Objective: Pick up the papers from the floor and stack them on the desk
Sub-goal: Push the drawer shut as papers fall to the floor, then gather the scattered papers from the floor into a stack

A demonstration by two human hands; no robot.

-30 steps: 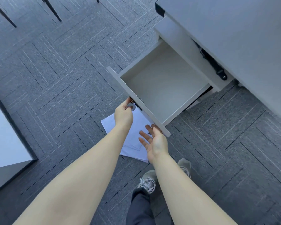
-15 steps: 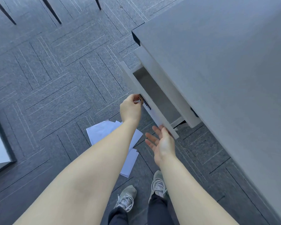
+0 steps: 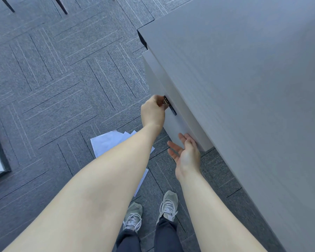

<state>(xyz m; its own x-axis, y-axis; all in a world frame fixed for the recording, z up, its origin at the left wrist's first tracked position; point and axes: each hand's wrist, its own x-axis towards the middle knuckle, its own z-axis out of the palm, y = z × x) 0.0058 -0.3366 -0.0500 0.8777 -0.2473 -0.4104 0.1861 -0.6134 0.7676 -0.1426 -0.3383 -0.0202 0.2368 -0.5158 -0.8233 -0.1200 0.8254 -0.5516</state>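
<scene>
We see the papers (image 3: 107, 142), pale white sheets loosely overlapped and partly hidden under the left forearm, lying on the floor (image 3: 62, 79) just beside the table (image 3: 244, 88). Our left hand (image 3: 153, 113) pinches a small metal key (image 3: 165, 101) at the table's drawer front (image 3: 180, 124); our right hand (image 3: 186, 153) is spread open, fingertips touching that front

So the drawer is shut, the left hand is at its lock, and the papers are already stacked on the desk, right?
Not quite: in the head view the papers lie on the floor, partly under the left forearm, not on the desk. The drawer is shut, with the left hand at its lock.
</scene>
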